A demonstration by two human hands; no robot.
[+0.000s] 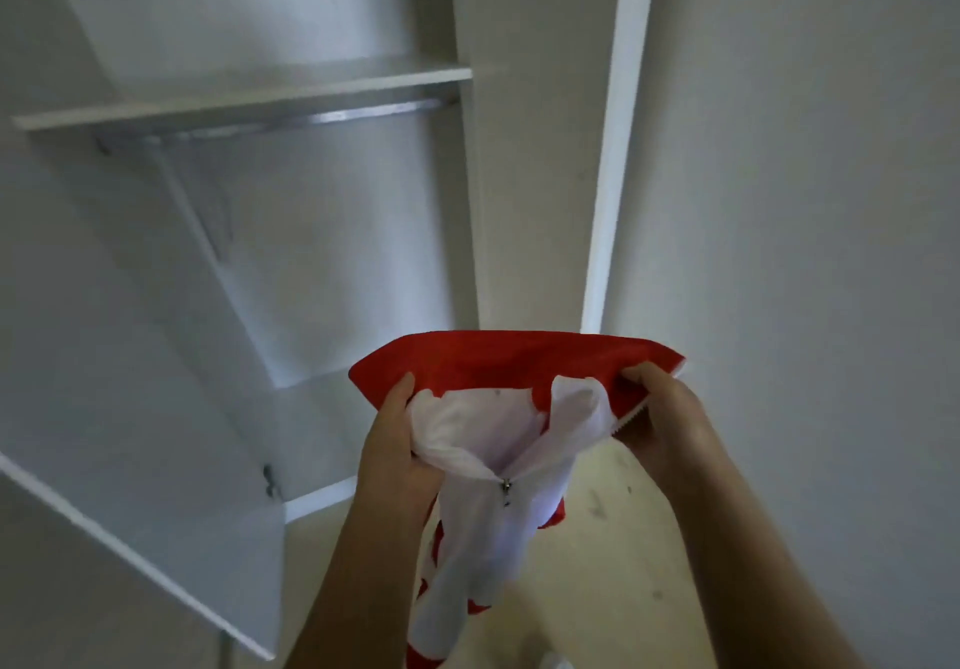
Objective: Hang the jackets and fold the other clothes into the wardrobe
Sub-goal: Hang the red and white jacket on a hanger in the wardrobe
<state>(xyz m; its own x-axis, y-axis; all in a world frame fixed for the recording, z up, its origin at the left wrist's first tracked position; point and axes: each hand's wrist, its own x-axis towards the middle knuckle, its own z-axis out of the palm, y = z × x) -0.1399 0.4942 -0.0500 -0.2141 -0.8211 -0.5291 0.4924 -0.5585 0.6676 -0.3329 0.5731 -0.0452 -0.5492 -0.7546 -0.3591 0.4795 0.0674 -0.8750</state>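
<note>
Red-and-white zip-front jacket (511, 364) held at 6 o'clock before open white wardrobe (322, 253) — left hand (389, 455) and right hand (657, 408) both clenched on collar, spreading it. Hanging step in hand; next move likely needs hanger (none visible), then silver metal rail (311, 120) at 10 o'clock.

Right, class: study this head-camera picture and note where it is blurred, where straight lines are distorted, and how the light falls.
Head view: the wide lens splays the wardrobe's shelf and white upright; motion blur smears the rail; the red and white jacket, left hand and right hand look sharper; light is soft, without hard shadows.
</note>
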